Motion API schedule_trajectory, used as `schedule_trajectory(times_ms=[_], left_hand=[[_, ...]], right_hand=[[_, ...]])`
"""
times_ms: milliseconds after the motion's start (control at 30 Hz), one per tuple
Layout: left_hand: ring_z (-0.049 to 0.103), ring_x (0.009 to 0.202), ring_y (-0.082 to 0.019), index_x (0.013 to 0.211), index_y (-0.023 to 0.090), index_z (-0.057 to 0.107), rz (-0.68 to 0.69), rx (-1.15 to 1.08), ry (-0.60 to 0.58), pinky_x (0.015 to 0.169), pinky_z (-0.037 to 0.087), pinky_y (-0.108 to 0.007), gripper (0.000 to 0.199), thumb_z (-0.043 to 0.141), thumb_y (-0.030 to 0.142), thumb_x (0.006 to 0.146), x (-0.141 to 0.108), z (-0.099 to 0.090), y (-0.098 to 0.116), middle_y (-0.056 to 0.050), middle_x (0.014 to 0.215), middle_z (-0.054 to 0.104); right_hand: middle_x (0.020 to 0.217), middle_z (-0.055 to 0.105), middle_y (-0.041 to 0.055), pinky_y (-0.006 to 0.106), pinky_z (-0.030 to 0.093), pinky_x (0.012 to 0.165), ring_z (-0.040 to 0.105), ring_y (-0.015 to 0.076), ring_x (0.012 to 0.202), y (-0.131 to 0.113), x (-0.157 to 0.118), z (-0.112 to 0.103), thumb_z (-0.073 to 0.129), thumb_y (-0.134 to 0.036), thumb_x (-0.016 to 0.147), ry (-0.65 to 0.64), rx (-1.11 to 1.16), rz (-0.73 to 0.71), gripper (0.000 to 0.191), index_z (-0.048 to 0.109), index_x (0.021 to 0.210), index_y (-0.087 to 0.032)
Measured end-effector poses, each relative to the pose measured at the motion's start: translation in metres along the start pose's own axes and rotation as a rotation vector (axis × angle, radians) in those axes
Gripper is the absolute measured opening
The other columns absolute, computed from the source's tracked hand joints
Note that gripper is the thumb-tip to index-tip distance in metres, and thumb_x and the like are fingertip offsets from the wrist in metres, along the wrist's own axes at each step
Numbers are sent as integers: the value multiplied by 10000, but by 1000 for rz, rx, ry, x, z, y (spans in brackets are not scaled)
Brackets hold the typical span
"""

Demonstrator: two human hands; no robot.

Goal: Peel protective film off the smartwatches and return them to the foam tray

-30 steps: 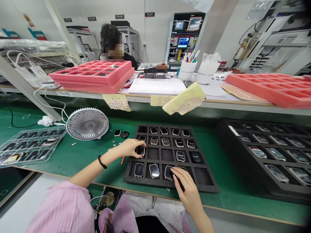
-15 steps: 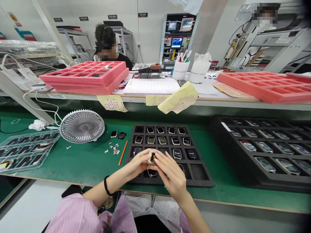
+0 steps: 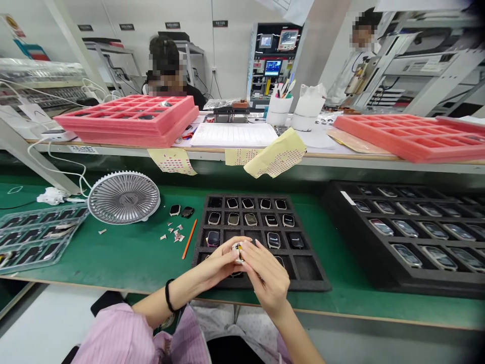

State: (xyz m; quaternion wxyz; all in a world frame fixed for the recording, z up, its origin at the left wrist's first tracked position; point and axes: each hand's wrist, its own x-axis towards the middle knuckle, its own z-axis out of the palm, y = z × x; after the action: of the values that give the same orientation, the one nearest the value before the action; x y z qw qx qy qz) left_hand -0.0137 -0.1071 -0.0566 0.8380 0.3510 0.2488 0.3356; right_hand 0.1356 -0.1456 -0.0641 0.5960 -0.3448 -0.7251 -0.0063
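Between my two hands is a small watch case, its inside showing with yellow and dark parts (image 3: pixel 238 253). My left hand (image 3: pixel 216 264) grips it from the left, thumb and fingers closed on its edge. From the other side my right hand (image 3: pixel 268 275) closes on it, the fingers covering much of it. Both hands are over a black foam tray (image 3: pixel 318 284) whose compartments hold several smartwatches (image 3: pixel 273 239). Left of the tray lie an orange stick (image 3: pixel 189 239), small pale scraps (image 3: pixel 179 235) and two loose watch pieces, one (image 3: pixel 175 210) beside the other (image 3: pixel 187 212).
A grey fan (image 3: pixel 124 198) stands at the left, beside a clear plastic tray (image 3: pixel 74 222) of dark parts. Another black foam tray (image 3: pixel 373 260) with watches is at the right. Pink foam trays (image 3: pixel 166 126) sit on the shelf above. Two other people are beyond it.
The view has shifted slightly. The watch case has turned a little in my hands, and less of its inside shows. At the back right, a person has moved left.
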Motion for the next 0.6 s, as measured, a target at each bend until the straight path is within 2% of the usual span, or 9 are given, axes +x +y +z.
schedule_trajectory(times_ms=[100,167,367,500,600], left_hand=[[600,987,-191,1126,227,630,-12,11,58,891,450,-320,562,801,454,641,1,-1,-2,-64,1040,649],[583,1045,-200,1125,234,640,-9,-5,52,926,435,-331,535,784,464,663,1,-1,-4,-63,1092,644],[600,1046,-219,1137,224,658,9,-99,-18,972,413,-388,539,750,509,688,2,3,-11,-73,1099,664],[584,1097,-231,1209,222,624,11,-115,-13,1028,368,-397,589,767,457,689,-3,10,-16,-85,1136,663],[588,1088,-223,1196,220,634,31,-111,33,1034,371,-392,563,771,428,691,-6,10,-18,-79,1126,671]], right_hand=[[1116,705,65,455,520,972,642,244,1084,2,-2,2,582,-90,856,-65,-83,-52,495,526,1322,-246],[1135,695,72,456,513,982,632,240,1101,5,-5,3,572,-64,854,-84,-137,-82,540,483,1357,-238],[1081,716,98,452,544,950,659,236,1056,11,-10,4,545,-20,851,-20,-207,-175,543,468,1365,-178],[1062,723,98,439,578,901,671,235,1032,10,-9,3,529,-9,848,10,-184,-189,517,496,1340,-166],[1071,720,90,446,579,902,670,233,1036,9,-9,4,519,-13,854,0,-149,-177,514,497,1340,-179]])
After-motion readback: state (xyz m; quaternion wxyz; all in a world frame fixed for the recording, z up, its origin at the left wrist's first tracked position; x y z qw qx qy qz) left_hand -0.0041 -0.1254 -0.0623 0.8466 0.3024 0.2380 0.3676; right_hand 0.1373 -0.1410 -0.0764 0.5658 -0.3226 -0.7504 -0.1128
